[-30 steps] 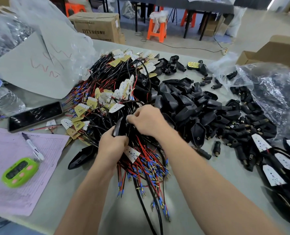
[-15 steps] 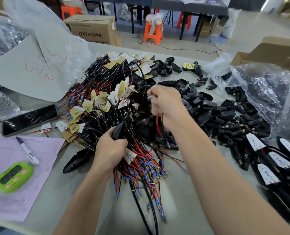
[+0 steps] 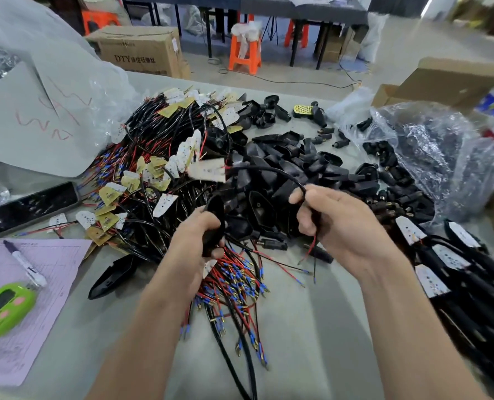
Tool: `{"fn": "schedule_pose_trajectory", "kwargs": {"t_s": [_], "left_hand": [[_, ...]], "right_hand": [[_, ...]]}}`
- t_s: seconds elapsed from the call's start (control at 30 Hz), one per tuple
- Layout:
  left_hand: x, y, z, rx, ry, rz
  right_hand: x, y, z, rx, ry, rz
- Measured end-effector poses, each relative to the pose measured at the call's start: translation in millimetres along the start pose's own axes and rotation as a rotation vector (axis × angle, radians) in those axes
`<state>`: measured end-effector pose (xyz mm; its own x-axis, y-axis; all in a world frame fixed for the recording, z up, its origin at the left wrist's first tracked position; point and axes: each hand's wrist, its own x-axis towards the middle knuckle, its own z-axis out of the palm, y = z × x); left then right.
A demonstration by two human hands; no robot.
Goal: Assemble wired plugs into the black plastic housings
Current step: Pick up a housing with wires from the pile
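Observation:
My left hand [image 3: 195, 235] grips a black plastic housing [image 3: 214, 223] upright, just above the tangle of wires. My right hand [image 3: 338, 223] pinches a black cable [image 3: 271, 171] that arcs up and left to a small white board [image 3: 208, 171] hanging in the air; red and black leads dangle below this hand. A big heap of wired boards [image 3: 153, 180] lies at centre left. Loose black housings [image 3: 297, 180] are piled at centre right, behind both hands.
A phone [image 3: 26, 209], a marker [image 3: 23, 262], a green timer [image 3: 3, 308] and a pink sheet [image 3: 15, 336] lie at the left. A clear bag of black parts [image 3: 430, 157] and finished pieces [image 3: 456, 272] fill the right. Another housing [image 3: 113, 277] lies by my left forearm.
My right hand has pulled one wired board free of the heap and drawn back to the right, toward me. My left hand has kept its grip on the housing.

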<state>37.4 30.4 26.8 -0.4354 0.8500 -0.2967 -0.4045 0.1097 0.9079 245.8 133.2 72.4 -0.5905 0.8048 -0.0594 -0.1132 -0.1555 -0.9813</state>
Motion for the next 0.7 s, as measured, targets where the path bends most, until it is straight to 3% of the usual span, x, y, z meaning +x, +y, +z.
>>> {"fn": "schedule_pose_trajectory", "kwargs": {"t_s": [0.1,0.2,0.53,0.7], "left_hand": [[-4.6,-7.3,20.5,-0.172,-0.072,-0.073],[-5.0,-18.3,37.7,-0.229,-0.103,-0.149],[-16.2,-36.7,72.6,-0.159,-0.337,-0.256],[-22.1,-40.0,79.9,-0.116,-0.317,-0.264]], "right_hand": [[-16.3,20.1,-4.1,0.177,0.073,0.032],[-25.8,26.2,-6.9,0.168,0.064,0.024],[-30.9,4.7,-22.5,0.254,0.200,-0.044],[-35.5,-1.7,-22.7,0.242,0.138,-0.088]]}}
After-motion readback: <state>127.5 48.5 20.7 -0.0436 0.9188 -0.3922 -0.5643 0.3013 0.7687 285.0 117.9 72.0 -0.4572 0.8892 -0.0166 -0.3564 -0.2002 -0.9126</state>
